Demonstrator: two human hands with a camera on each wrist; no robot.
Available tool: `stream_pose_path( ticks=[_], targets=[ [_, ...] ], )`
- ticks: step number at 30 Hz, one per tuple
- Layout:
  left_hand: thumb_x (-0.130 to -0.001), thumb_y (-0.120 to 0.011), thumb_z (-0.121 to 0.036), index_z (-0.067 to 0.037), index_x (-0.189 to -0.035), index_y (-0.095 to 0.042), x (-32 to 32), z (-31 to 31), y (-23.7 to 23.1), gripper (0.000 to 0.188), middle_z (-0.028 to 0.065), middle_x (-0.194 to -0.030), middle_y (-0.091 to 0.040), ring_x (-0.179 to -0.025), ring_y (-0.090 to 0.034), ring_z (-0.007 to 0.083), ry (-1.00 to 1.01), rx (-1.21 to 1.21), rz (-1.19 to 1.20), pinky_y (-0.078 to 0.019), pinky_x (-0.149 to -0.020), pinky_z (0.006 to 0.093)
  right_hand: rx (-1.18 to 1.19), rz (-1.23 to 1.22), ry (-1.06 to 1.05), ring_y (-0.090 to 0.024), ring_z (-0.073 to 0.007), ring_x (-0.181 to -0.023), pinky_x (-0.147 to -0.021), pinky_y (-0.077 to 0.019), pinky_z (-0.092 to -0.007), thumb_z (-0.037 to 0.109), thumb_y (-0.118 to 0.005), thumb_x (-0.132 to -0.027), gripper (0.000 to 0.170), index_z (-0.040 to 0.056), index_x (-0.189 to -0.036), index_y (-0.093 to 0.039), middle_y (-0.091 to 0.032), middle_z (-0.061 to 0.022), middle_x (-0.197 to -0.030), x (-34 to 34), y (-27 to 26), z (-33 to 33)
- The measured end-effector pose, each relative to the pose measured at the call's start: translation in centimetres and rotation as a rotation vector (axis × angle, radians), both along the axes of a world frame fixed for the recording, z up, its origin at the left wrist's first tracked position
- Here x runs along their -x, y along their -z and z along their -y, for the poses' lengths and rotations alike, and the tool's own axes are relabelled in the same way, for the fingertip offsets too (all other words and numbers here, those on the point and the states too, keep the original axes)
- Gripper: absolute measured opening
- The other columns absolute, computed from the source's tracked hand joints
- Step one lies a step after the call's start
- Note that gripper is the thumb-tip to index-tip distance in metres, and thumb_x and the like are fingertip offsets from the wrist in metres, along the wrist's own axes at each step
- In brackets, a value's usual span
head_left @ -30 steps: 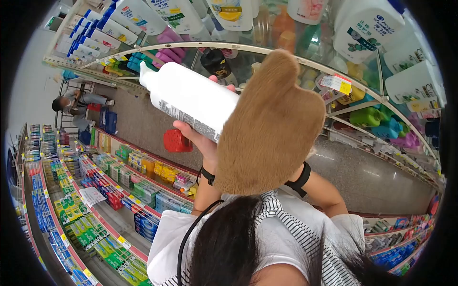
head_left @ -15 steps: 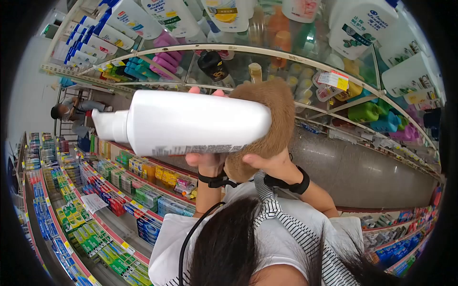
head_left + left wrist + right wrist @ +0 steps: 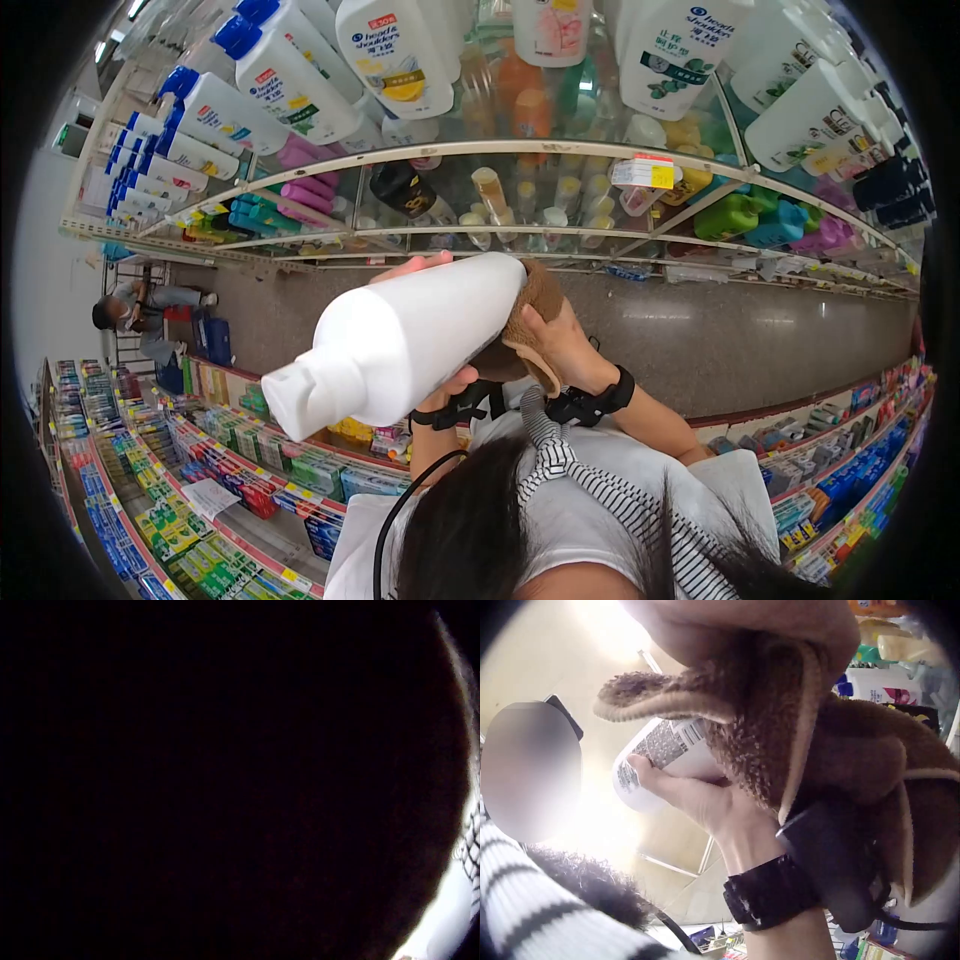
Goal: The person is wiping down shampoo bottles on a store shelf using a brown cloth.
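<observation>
A white pump bottle (image 3: 430, 320) lies tilted in front of my chest in the head view, its pump head toward the lower left. My left hand (image 3: 452, 390) grips it from beneath, with fingertips showing along the far side and the thumb on the near side. At the bottle's base end, my right hand (image 3: 568, 350) pinches a brown fleecy cloth (image 3: 542, 300) against it. The right wrist view shows the bottle's printed label (image 3: 667, 746) above the left thumb, with the cloth hanging between both hands. Most of the left wrist view is black.
Shampoo bottles (image 3: 395, 60) line a glass shelf ahead, above a metal shelf rail (image 3: 520, 148). Behind and to the left, boxed goods (image 3: 190, 510) fill the lower racks. Down the aisle a person (image 3: 145, 310) sits at the far left.
The bottle has swung so its pump head points toward the lower left. The cloth, earlier spread broadly over the bottle's base, is now bunched there in the right hand. The view has shifted.
</observation>
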State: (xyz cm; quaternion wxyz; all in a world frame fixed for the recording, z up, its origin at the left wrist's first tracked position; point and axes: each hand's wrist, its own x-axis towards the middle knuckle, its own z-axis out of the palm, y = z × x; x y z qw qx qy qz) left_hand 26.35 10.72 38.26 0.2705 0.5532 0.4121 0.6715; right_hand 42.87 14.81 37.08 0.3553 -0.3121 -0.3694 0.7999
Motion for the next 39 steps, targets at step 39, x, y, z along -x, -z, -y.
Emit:
stream_pose_path(
  ticks=[39],
  targets=[
    [-0.055,-0.081,-0.026,0.002,-0.125,-0.033,-2.3,1.4,4.5,0.089,0.0133,-0.116,-0.049,-0.105,-0.05,0.0237,-0.113,0.21,0.42,-0.0409,-0.09,0.036,-0.289,0.658,0.24,-0.055,-0.0118,-0.081,-0.068,-0.0423,-0.0205,0.026,-0.059,-0.082,0.065,-0.0109,-0.126,-0.028,-0.06,-0.0108,-0.088,-2.3,17.2,-19.0]
  ],
)
